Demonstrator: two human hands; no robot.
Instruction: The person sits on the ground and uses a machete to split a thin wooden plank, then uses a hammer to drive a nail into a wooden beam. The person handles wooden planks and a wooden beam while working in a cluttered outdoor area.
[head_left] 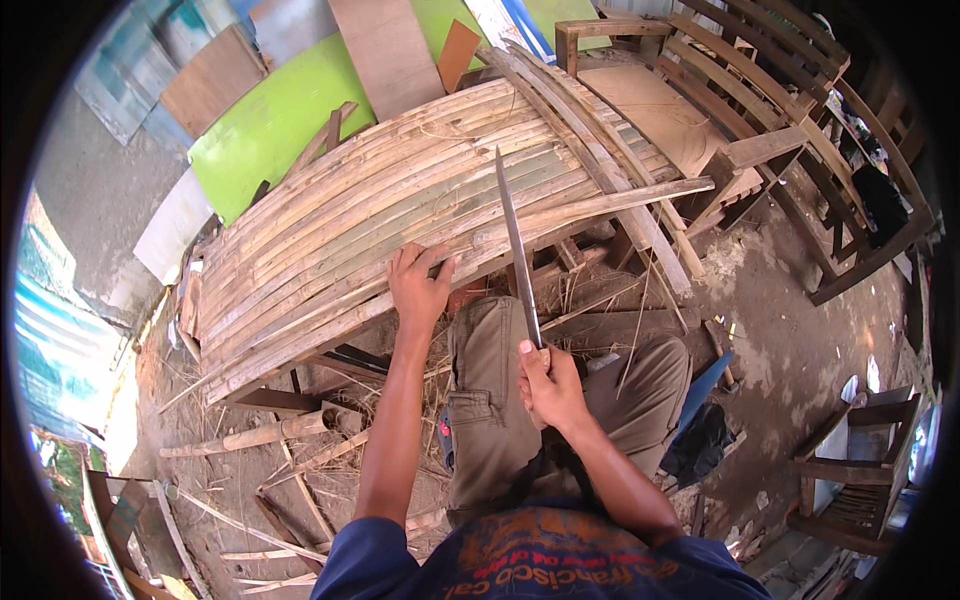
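My right hand (552, 385) grips a long machete (516, 240) by its handle, thumb along the top. Its narrow blade points away from me and crosses over the front edge of a platform of bamboo slats (360, 205). My left hand (420, 285) lies over the platform's near edge, left of the blade. Its fingers bend over a long bamboo strip (590, 208) that runs along that edge and sticks out to the right. The fingers' undersides are hidden. Both knees are bent below the platform.
Long wooden strips (600, 150) lie across the platform's right end. Wooden chair frames (770, 110) stand at far right, and green board (290, 110) leans behind. A bamboo pole (250, 437) and scraps litter the ground; a hammer-like tool (722, 355) lies by my right knee.
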